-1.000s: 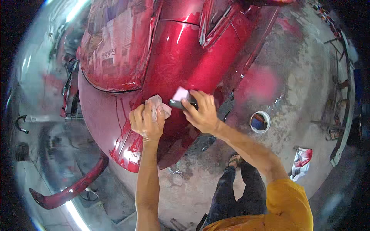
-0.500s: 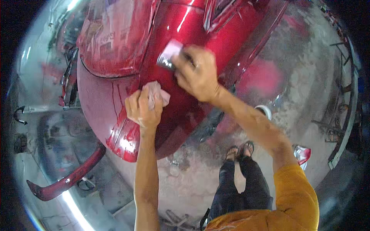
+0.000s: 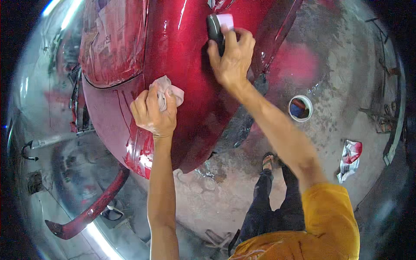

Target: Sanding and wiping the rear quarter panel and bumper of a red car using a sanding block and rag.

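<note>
Fingers of the left hand (image 3: 155,113) clutch a crumpled pale cloth (image 3: 163,92) and those of the right hand (image 3: 234,65) grip a dark block (image 3: 213,30), both over the glossy red car (image 3: 186,56); a white bucket (image 3: 310,113) stands on the floor (image 3: 225,188) at right.

Left hand (image 3: 154,113), right hand (image 3: 234,60): two. Crumpled pale cloth (image 3: 163,96): one. Dark block (image 3: 213,33): one. Pale sheet (image 3: 225,21): one. Red vehicle (image 3: 186,73): one. White round tub (image 3: 310,109): one. Loose curved red part (image 3: 96,209): one. Red-and-white piece (image 3: 349,160): one. Sandalled foot, clearly visible (image 3: 268,162): one.
</note>
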A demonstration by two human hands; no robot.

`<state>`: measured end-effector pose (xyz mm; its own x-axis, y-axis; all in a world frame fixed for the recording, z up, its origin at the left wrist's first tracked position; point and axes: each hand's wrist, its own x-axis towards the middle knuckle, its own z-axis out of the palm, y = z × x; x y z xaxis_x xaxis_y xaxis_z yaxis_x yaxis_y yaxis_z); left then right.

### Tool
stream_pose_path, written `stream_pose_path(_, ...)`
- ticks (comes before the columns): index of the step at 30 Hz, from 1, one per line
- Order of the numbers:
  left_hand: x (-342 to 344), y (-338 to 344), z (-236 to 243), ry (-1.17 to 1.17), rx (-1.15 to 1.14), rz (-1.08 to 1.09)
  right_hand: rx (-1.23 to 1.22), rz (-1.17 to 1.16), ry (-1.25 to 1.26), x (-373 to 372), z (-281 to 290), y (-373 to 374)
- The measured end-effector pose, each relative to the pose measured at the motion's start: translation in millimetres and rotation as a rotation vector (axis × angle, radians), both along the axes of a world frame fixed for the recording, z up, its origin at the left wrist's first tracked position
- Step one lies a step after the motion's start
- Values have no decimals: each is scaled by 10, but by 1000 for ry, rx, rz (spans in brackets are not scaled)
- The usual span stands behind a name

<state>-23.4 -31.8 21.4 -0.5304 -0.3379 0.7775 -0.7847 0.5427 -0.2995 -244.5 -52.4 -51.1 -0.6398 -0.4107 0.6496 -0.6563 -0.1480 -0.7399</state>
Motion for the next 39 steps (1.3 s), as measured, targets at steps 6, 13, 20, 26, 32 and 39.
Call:
stream_pose_path(6, 65, 18, 57, -57, 39, -54, -23, 397, 57, 983, -387, 1133)
stream_pose_path(13, -38, -13, 170, -146, 105, -25, 94, -115, -119, 181, -315, 223)
stream_pose_path(20, 99, -32, 242, -200, 159, -81, 4, 282, 7, 1231, -448, 1127)
stream_pose_path(26, -4, -22, 213, -158, 81, -68, 59, -17, -72, 460, -249, 449)
stream_pose_path(32, 188, 17, 166, -121, 161, -70, 0, 255, -49, 1507, -397, 1188)
stream_pose_path(39, 869, 432, -40, -81, 196, -74, -15, 75, -85, 1105, -381, 919)
